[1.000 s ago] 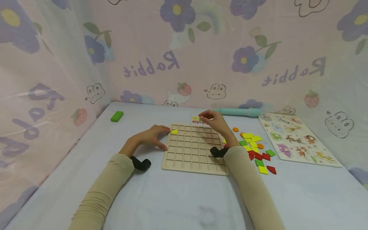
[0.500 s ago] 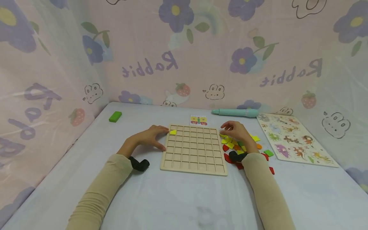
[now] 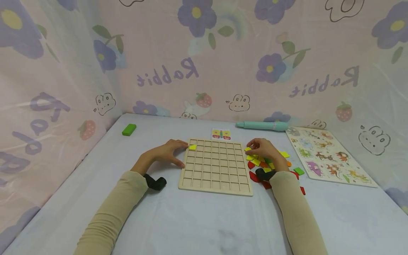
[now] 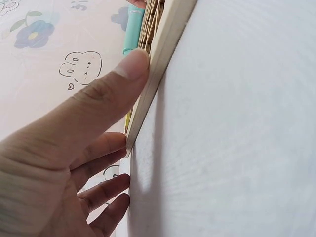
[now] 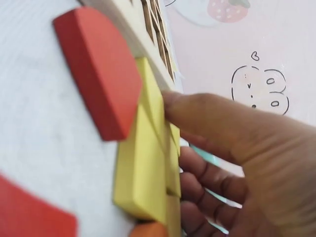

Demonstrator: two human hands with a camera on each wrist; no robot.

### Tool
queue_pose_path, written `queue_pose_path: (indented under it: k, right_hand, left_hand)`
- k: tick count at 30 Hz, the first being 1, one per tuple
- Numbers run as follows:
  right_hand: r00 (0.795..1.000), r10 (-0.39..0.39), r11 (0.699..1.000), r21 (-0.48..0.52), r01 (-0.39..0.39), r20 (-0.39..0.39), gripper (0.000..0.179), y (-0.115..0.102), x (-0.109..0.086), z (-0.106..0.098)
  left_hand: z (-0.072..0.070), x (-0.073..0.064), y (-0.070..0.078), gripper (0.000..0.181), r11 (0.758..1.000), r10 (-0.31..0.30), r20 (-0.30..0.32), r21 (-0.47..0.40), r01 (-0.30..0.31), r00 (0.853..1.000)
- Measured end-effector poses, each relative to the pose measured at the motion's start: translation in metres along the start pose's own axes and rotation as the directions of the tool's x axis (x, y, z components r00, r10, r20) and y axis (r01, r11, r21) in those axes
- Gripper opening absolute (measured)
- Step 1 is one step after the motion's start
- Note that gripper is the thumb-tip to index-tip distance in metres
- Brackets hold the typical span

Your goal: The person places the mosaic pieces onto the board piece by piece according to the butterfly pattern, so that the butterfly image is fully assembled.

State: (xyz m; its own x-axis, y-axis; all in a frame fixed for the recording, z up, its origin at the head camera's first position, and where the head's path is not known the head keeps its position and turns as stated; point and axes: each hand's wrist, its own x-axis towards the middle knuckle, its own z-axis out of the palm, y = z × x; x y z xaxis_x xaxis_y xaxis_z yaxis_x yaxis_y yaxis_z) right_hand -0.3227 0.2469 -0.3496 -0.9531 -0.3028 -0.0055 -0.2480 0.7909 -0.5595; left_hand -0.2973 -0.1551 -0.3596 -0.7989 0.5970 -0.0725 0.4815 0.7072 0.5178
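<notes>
In the head view, a wooden grid board [image 3: 210, 166] lies flat on the worktop [image 3: 204, 226], one yellow tile [image 3: 192, 147] near its far left corner. The left hand [image 3: 164, 152] rests at the board's left edge, most likely to keep it from sliding. Loose yellow pieces [image 3: 256, 162] and red pieces [image 3: 254, 176] lie along the right side, seemingly to suit the right hand [image 3: 266, 149]. A butterfly pattern card [image 3: 221, 134] lies just beyond the far edge, perhaps to be in sight as a model. The left grip is spread wide; the right one is bent down over the nearest yellow pieces.

In the left wrist view, thumb and fingers stand well apart, touching the pale rim; they pinch nothing.

In the right wrist view, the thumb tip is at the yellow pieces beside the board, a rounded red piece [image 5: 101, 74] in front and the other fingers curled behind. Whether this grip already pinches a piece or only touches it, I cannot tell.
</notes>
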Motion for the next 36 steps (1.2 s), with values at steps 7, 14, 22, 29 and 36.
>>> queue_pose_path:
  k: [7, 14, 22, 29, 36]
  right_hand:
    - [0.996, 0.077, 0.996, -0.05, -0.079, -0.039, 0.036, -0.002, 0.007, 0.001]
    - [0.985, -0.122, 0.989, 0.073, 0.132, -0.123, 0.028, -0.027, 0.017, 0.01]
    - [0.963, -0.265, 0.956, 0.117, 0.268, -0.039, 0.026, -0.08, 0.038, 0.039]
    - [0.956, -0.292, 0.948, 0.138, 0.286, 0.029, 0.026, -0.106, 0.054, 0.07]
    - [0.948, -0.314, 0.943, 0.138, 0.305, 0.05, 0.025, -0.113, 0.061, 0.086]
  left_hand:
    - [-0.001, 0.0, 0.0, 0.085, 1.0, -0.001, -0.005, 0.003, 0.001, 1.0]
    - [-0.001, -0.002, 0.002, 0.086, 1.0, 0.0, -0.006, 0.006, 0.0, 1.0]
    - [-0.002, -0.002, 0.006, 0.084, 1.0, 0.005, -0.007, -0.006, -0.005, 1.0]
    - [-0.001, 0.0, 0.007, 0.083, 1.0, -0.005, -0.002, -0.013, 0.005, 1.0]
    - [-0.002, -0.003, 0.007, 0.085, 1.0, -0.006, -0.003, -0.007, 0.006, 1.0]
